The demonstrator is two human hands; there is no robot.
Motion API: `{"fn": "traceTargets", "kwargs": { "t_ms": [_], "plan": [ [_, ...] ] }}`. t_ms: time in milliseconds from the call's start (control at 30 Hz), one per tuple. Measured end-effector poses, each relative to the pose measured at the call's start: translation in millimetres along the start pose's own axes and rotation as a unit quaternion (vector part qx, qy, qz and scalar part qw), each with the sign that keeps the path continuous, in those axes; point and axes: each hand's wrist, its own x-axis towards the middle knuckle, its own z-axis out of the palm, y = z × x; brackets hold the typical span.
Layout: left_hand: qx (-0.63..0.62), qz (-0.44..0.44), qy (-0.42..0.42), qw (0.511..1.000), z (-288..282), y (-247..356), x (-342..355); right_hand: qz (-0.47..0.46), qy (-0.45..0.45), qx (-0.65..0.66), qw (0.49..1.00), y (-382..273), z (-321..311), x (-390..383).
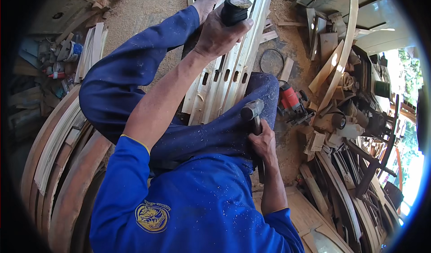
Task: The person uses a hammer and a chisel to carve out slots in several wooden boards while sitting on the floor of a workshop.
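While the left hand [221, 33] is wrapped tight around the black, round-topped handle of a chisel [234, 9], the right hand [262, 143] is closed on the shaft of a steel-headed hammer [252, 110] beside the knee. The chisel stands over pale wooden slats [233, 73] cut with a row of slots, lying across the lap. Sawdust speckles the blue trousers [211, 134]. A red power tool [292, 101] lies just right.

Your left hand [222, 33] grips a matt black chisel handle [234, 9] with a battered top. Your right hand [264, 143] holds a dull metal hammer [252, 110]. The slotted wood strips [233, 69] look pale, raw and unfinished; your blue cloth trousers [215, 134] carry sawdust.
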Motion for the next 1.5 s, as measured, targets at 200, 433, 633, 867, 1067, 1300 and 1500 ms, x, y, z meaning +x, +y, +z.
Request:
{"fn": "traceTargets", "kwargs": {
  "t_ms": [200,433,633,867,1067,1300,1500],
  "plan": [
    [0.018,0.004,0.011,1.0,1.8,9.3,0.9,0.008,-0.009,0.004,1.0,-1.0,0.0,-2.3],
    [0.017,0.009,-0.025,1.0,-4.2,-7.3,7.7,0.006,-0.007,0.009,1.0,-4.7,-0.9,-0.1],
    [-0.013,0.01,0.026,1.0,2.1,-3.8,8.2,0.007,-0.007,0.011,1.0,-3.1,-0.6,1.1],
    [0.097,0.157,0.035,0.982,4.6,-18.5,11.5,0.005,-0.01,0.012,1.0,-5.8,-0.1,0.4],
    [0.181,0.192,-0.03,0.964,27.1,-3.2,-6.5,-0.004,-0.001,0.005,1.0,-1.8,1.6,-1.9],
    [0.21,0.259,-0.019,0.943,2.1,7.8,-31.1,-0.017,0.048,0.019,0.999,-7.8,-16.9,-15.2],
    [0.173,0.258,-0.052,0.949,6.5,11.8,-58.3,-0.191,0.24,0.035,0.951,-54.6,-86.6,-32.6]
  ]
}}
